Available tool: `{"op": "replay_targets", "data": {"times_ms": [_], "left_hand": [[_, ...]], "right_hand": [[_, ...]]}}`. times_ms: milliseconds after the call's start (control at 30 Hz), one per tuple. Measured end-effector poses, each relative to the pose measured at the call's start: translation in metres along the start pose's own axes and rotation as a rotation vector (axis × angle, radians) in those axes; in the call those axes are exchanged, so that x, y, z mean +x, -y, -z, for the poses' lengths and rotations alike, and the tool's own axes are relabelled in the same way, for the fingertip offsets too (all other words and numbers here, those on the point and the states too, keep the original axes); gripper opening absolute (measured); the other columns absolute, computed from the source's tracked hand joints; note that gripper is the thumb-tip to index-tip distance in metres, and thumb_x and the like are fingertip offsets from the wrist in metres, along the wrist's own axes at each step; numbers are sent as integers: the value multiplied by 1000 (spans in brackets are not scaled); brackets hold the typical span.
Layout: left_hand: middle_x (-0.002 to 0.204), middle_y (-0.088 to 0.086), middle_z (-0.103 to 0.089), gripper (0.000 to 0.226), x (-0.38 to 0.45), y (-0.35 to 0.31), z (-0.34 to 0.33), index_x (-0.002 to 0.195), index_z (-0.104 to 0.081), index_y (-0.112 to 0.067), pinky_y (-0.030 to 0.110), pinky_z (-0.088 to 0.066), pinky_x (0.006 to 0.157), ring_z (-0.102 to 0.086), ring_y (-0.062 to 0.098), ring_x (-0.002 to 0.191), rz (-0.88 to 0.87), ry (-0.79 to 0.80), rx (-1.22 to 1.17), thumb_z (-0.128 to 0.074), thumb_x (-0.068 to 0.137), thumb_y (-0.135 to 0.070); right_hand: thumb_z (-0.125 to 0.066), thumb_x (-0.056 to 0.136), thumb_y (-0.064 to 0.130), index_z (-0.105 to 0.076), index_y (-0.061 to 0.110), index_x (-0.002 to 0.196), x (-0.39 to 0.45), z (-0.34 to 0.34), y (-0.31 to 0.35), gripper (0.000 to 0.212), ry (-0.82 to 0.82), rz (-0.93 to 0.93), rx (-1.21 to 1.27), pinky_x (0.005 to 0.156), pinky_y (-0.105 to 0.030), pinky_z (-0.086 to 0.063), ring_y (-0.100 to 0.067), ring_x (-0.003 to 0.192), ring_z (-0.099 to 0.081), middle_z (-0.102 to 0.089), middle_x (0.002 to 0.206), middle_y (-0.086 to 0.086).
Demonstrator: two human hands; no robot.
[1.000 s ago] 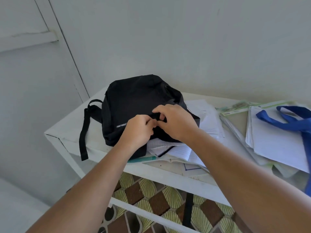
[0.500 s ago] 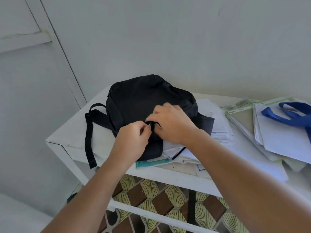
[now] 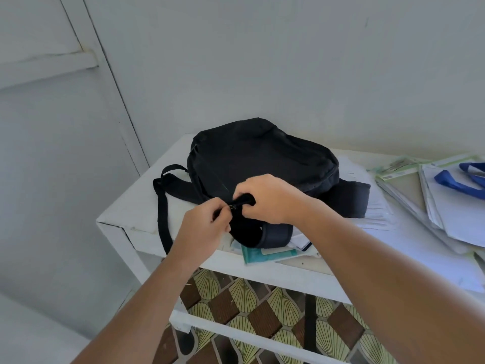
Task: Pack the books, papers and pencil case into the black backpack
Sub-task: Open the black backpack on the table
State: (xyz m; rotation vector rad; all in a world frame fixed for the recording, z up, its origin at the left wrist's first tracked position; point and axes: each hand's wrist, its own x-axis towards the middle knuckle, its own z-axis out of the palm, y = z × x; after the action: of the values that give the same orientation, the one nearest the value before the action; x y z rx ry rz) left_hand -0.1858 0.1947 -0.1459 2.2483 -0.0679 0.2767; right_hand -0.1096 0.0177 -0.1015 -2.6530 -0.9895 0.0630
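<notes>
The black backpack (image 3: 262,156) lies flat on the left end of a white table (image 3: 131,216), its straps hanging out to the left and right. My left hand (image 3: 202,227) pinches a small zipper pull at the bag's near edge. My right hand (image 3: 265,198) grips a fold of black fabric right beside it. White papers (image 3: 367,208) and a teal-covered book (image 3: 265,254) lie under and beside the bag. No pencil case shows in this view.
Stacks of papers and green-edged folders (image 3: 409,185) cover the table's right side, with a blue-handled bag (image 3: 462,179) on top. A wall stands close behind. Below the table is a patterned tile floor (image 3: 249,298). A door (image 3: 52,127) is at left.
The backpack has turned and slid so it lies flatter, with a padded strap now showing at right. Both hands have shifted to the bag's near edge, the left now pinching the zipper pull.
</notes>
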Motion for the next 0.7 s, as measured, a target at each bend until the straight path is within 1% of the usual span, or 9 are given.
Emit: {"op": "replay_targets", "data": {"times_ms": [67,200,233,267,300,333,467,600,700], "left_hand": [[67,-2,-67,26,3,15,5,78,-63,-21,17,-37,46,-49,3,47,14,-20,76,-52,101,-23],[66,-4,-67,28,17,49,17,77,-63,-20,19,-41,48,-57,6,53,32,-50,184,-49,102,-26],[65,-4,-66,29,24,58,18,78,-62,-19,23,-43,49,-58,9,54,23,-54,217,-49,102,-27],[65,-3,-65,30,33,67,19,78,-61,-18,31,-46,53,-59,13,55,11,-54,263,-49,103,-28],[64,-1,-63,30,46,77,22,78,-59,-17,38,-47,55,-58,17,57,-1,-48,322,-48,104,-29],[64,1,-61,31,59,86,25,78,-57,-16,41,-45,56,-58,20,59,-9,-37,382,-48,105,-29],[72,4,-59,34,120,111,51,77,-56,-14,35,-35,60,-58,29,73,21,-24,522,-47,106,-28],[83,10,-64,34,162,119,66,76,-59,-12,32,-33,60,-56,26,77,125,-68,494,-47,106,-22],[88,13,-65,31,169,130,60,78,-59,-10,32,-37,65,-56,28,80,195,-72,436,-48,106,-19]], "right_hand": [[-64,91,29,-68,35,107,0,-6,0,18,-3,-41,2,83,-43,-55,-14,93,-58,-60,101,12],[-60,93,27,-67,36,113,1,-15,1,23,16,-72,15,83,-37,-51,-15,95,-56,-56,105,11],[-59,94,26,-67,37,114,1,-17,0,24,26,-89,23,83,-35,-50,-15,95,-56,-56,105,11],[-59,94,26,-67,37,114,0,-18,-1,25,39,-107,26,83,-34,-50,-15,96,-56,-56,105,11],[-58,94,26,-67,37,115,0,-20,-3,25,51,-126,30,83,-32,-49,-15,96,-56,-56,106,11],[-58,94,26,-68,37,115,0,-21,-4,25,60,-142,34,84,-32,-49,-15,97,-56,-57,106,11],[-59,94,25,-68,37,113,1,-28,-4,24,71,-192,44,88,-33,-51,-14,98,-57,-58,107,12],[-59,92,26,-68,38,112,2,-32,-6,25,85,-229,53,94,-36,-52,-15,104,-58,-61,114,12],[-59,92,26,-68,38,112,2,-34,-8,25,85,-252,68,96,-37,-52,-15,107,-59,-62,118,12]]}}
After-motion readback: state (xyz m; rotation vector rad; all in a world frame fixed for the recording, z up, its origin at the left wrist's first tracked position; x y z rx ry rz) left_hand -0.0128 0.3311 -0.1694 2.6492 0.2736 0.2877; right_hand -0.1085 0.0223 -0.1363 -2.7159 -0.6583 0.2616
